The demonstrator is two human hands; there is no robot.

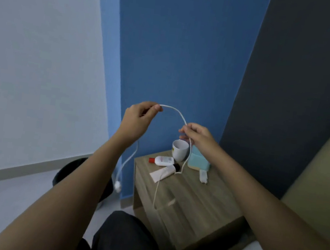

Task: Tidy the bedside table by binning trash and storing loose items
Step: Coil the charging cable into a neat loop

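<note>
Cable (177, 111) arcs between left hand (137, 119) and right hand (197, 136), both pinching it in fingertips, ends dangling below fingers over table (192, 195).

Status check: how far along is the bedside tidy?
Done: no obvious trash shows on the wooden bedside table. In hand: left hand and right hand pinch the thin white cable above it. Left: white mug, red-capped white bottle, black-capped white tube, teal box and white plug adapter sit on top.
</note>
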